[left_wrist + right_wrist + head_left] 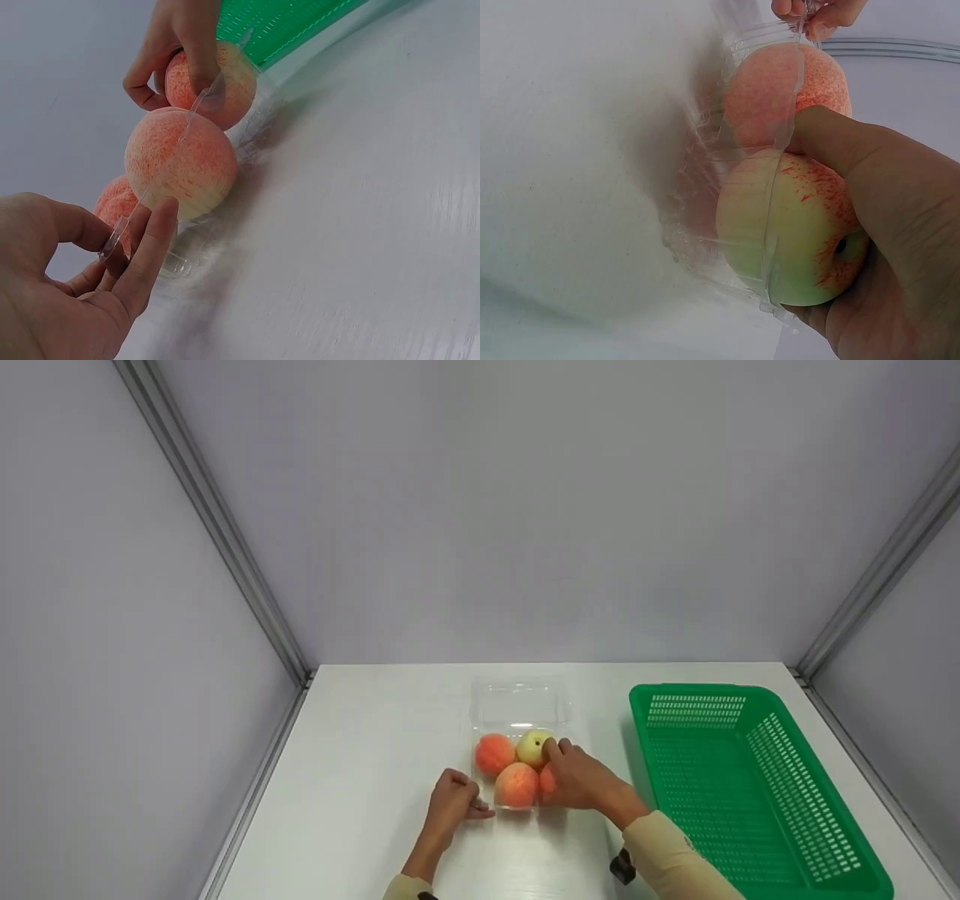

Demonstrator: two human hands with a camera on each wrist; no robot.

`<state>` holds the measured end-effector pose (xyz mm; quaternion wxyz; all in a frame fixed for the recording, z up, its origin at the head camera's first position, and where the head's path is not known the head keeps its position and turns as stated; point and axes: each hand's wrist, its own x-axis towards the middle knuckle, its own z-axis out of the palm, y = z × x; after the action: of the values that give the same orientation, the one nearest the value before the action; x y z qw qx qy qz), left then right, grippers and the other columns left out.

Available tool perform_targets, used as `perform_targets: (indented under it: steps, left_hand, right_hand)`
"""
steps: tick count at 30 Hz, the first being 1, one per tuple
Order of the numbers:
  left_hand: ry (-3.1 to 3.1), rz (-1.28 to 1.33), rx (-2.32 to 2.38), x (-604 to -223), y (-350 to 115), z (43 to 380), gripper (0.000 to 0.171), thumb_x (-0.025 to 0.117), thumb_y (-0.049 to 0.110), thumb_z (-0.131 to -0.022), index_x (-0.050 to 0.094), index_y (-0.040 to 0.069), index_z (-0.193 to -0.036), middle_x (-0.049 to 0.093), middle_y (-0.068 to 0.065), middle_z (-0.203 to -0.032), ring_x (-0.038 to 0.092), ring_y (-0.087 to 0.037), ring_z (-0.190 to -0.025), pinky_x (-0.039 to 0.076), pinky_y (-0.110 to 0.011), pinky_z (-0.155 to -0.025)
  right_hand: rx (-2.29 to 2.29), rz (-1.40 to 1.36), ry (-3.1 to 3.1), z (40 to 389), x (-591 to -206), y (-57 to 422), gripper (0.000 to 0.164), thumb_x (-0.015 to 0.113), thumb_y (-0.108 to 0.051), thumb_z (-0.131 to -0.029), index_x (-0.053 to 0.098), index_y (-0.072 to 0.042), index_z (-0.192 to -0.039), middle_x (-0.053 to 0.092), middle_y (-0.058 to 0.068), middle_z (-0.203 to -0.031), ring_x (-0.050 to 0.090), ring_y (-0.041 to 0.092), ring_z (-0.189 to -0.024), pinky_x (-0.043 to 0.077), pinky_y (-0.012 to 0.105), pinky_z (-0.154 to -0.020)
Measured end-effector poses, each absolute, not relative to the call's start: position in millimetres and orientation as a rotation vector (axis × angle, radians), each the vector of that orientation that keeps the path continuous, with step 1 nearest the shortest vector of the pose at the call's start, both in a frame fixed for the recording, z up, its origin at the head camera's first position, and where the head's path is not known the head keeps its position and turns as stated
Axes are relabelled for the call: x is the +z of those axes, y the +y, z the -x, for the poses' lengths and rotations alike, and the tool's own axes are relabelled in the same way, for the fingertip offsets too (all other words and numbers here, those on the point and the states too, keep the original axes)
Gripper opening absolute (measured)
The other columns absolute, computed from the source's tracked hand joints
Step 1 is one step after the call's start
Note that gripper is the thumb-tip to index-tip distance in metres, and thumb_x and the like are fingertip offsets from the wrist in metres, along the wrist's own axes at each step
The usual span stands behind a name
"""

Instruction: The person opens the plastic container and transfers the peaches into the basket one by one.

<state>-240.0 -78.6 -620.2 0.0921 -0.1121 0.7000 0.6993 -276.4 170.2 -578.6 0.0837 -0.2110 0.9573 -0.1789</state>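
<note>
A clear plastic clamshell box (pixel 516 808) lies on the white table with its lid (pixel 523 703) folded back, away from the person. Inside sit two red-orange peaches (pixel 494 754) (pixel 517 785), a pale yellow fruit (pixel 535 748) with a dark stem spot, and another peach (pixel 780 225) at the front right corner. My right hand (pixel 581 778) grips that corner peach, thumb on its near side, and hides most of it in the head view. At the front left corner, my left hand (pixel 75 292) pinches the box's rim between thumb and fingers.
A large green plastic basket (pixel 817 750) with slotted walls stands to the right, close beside my right forearm. Grey walls (pixel 555 510) enclose the table (pixel 360 750) at the back and both sides.
</note>
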Motion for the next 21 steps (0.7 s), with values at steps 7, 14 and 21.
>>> perform_targets:
  steps: [7, 14, 21]
  left_hand:
    - [2.074, 0.339, 2.092, -620.9, -77.0, 239.6, 0.023, 0.053, 0.004, -0.093, 0.048, -0.002, -0.114, 0.062, -0.011, -0.085, 0.068, -0.016, -0.067, 0.07, -0.037, -0.071]
    - [2.081, 0.351, 2.079, -622.2, -76.7, 241.4, 0.022, 0.053, 0.003, -0.092, 0.048, -0.002, -0.113, 0.063, -0.013, -0.087, 0.068, -0.016, -0.067, 0.07, -0.036, -0.071]
    - [2.063, 0.33, 2.094, -621.6, -78.8, 240.4, 0.021, 0.053, 0.003, -0.094, 0.048, -0.002, -0.113, 0.063, -0.014, -0.088, 0.068, -0.016, -0.069, 0.07, -0.037, -0.072]
  right_hand:
    - [-0.508, 0.654, 2.869, 276.9, -579.2, 171.7, 0.076, 0.084, -0.045, -0.085, 0.048, -0.007, -0.14, 0.057, 0.015, -0.119, 0.058, 0.027, -0.096, 0.064, 0.047, -0.09]
    - [-0.525, 0.682, 2.87, 279.4, -579.1, 173.6, 0.072, 0.084, -0.04, -0.087, 0.048, -0.007, -0.14, 0.056, 0.015, -0.119, 0.06, 0.027, -0.093, 0.065, 0.047, -0.09]
    - [-0.565, 0.71, 2.85, 280.0, -577.8, 177.7, 0.069, 0.084, -0.042, -0.088, 0.049, -0.008, -0.138, 0.062, 0.015, -0.118, 0.065, 0.029, -0.099, 0.064, 0.05, -0.094]
